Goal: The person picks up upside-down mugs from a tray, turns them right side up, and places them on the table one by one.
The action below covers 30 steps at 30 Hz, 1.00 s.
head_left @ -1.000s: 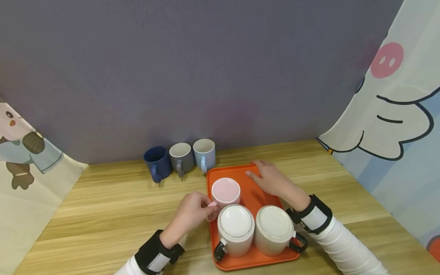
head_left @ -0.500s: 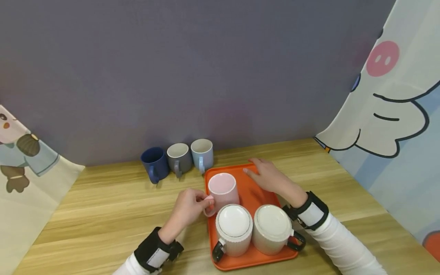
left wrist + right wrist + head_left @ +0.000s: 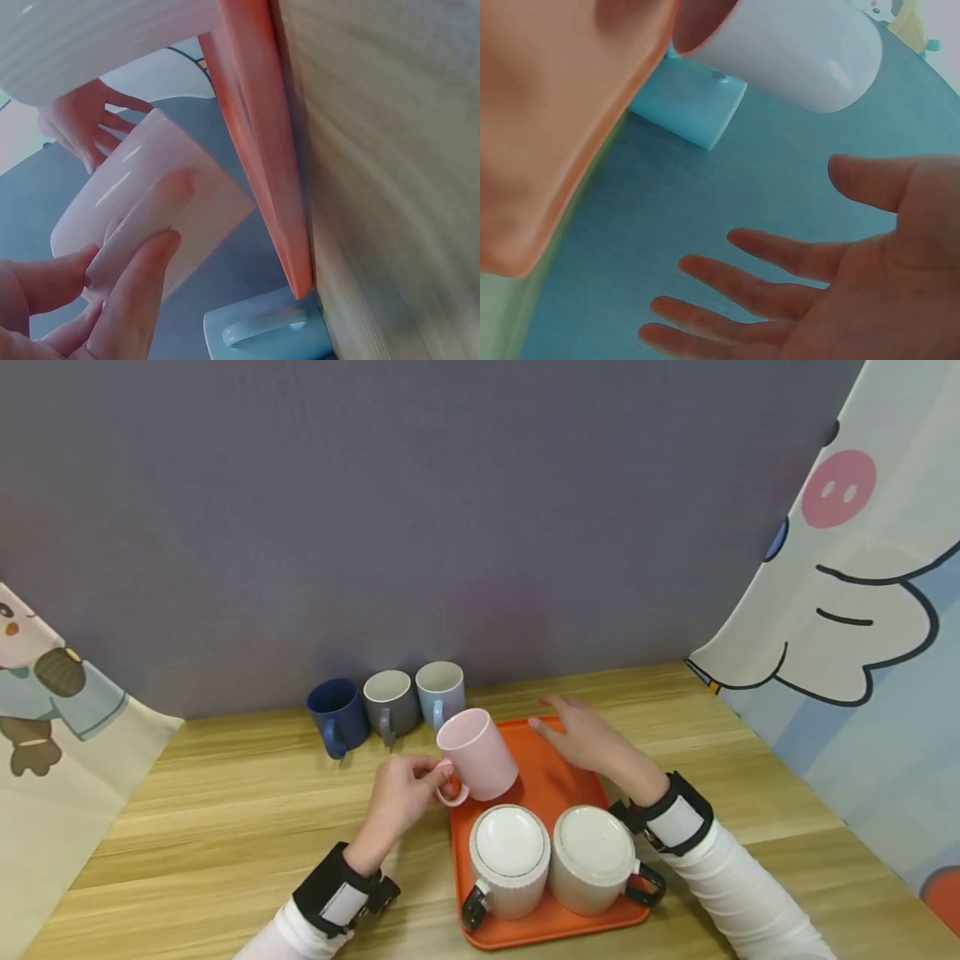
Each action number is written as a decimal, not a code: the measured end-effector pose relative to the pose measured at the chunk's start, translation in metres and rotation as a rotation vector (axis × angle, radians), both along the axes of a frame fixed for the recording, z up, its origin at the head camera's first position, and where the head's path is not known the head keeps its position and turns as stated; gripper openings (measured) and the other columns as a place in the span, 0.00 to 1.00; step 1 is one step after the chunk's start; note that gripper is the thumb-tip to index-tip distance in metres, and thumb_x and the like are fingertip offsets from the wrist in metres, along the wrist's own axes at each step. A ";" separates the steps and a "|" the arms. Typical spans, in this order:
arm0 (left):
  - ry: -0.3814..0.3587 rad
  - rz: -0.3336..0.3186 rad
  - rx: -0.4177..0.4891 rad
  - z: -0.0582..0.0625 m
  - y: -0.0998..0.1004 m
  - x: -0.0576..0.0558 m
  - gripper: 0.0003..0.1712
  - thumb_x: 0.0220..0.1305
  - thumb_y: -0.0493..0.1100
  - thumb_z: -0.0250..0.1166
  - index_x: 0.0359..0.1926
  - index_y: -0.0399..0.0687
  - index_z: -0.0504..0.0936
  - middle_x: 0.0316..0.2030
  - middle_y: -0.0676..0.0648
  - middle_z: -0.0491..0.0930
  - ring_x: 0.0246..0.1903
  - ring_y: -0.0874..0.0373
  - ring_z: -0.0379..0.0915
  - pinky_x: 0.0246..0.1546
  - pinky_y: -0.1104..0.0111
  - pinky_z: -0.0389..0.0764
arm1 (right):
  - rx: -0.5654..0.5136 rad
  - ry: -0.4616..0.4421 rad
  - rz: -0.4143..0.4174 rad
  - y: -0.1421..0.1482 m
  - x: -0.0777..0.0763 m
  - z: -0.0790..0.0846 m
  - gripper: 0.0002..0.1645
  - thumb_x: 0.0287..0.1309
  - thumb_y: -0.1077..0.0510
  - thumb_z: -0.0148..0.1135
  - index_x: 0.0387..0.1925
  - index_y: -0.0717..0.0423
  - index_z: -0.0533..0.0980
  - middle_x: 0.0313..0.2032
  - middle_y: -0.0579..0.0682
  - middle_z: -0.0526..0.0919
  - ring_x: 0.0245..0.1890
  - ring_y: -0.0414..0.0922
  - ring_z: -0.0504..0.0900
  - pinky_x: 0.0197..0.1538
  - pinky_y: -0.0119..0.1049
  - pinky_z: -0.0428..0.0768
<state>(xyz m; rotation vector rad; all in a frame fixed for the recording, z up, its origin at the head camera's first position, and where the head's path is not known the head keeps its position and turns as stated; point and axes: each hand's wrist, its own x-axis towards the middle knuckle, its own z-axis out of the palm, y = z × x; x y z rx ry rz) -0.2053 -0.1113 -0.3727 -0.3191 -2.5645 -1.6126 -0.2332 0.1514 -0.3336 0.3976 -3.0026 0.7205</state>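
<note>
My left hand (image 3: 405, 789) pinches the handle (image 3: 453, 789) of a pink mug (image 3: 483, 760) between thumb and fingers. The mug is tilted, its base up and leaning left. In the right wrist view its dark opening faces the orange tray (image 3: 558, 935). With fingers spread, my right hand (image 3: 596, 743) hovers over the tray's far right part, apart from the mug. Two white mugs stand upside down at the tray's near end: the left white mug (image 3: 510, 860) and the right white mug (image 3: 596, 860), both with black handles.
Behind the tray's left corner, a dark blue mug (image 3: 339, 718), a grey mug (image 3: 393, 706) and a light blue mug (image 3: 441, 689) stand upright in a row before the grey backdrop (image 3: 450, 527). The wooden table (image 3: 225, 827) extends to both sides.
The pink mug, upside down on the tray a second ago, has been raised and tilted by my left hand on its handle. My right hand has barely moved.
</note>
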 end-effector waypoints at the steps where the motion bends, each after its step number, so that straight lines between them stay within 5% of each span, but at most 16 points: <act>1: -0.011 0.004 0.021 0.000 0.000 -0.001 0.08 0.58 0.37 0.66 0.28 0.34 0.86 0.19 0.43 0.83 0.18 0.58 0.77 0.23 0.66 0.81 | -0.002 0.003 0.002 0.000 -0.001 0.001 0.36 0.68 0.44 0.49 0.66 0.63 0.61 0.64 0.65 0.67 0.65 0.63 0.64 0.65 0.58 0.63; 5: -0.036 0.017 0.113 0.003 0.002 -0.006 0.08 0.59 0.37 0.66 0.32 0.33 0.86 0.22 0.40 0.83 0.20 0.56 0.80 0.27 0.60 0.83 | -0.020 0.028 0.019 0.000 -0.002 0.007 0.35 0.68 0.45 0.49 0.65 0.66 0.62 0.62 0.66 0.69 0.64 0.63 0.65 0.64 0.57 0.64; 13: 0.022 0.036 0.262 0.019 0.010 -0.013 0.11 0.62 0.39 0.64 0.32 0.32 0.85 0.24 0.35 0.83 0.24 0.46 0.83 0.28 0.64 0.83 | -0.056 0.034 0.051 -0.001 -0.002 0.017 0.34 0.69 0.46 0.49 0.64 0.67 0.63 0.61 0.65 0.71 0.61 0.61 0.70 0.62 0.55 0.68; 30: 0.121 0.029 0.448 0.054 0.040 -0.029 0.11 0.62 0.37 0.64 0.37 0.28 0.84 0.26 0.33 0.83 0.25 0.52 0.84 0.29 0.65 0.84 | -0.113 0.081 0.071 0.002 0.002 0.037 0.29 0.69 0.46 0.49 0.59 0.65 0.70 0.56 0.63 0.77 0.57 0.60 0.75 0.58 0.55 0.72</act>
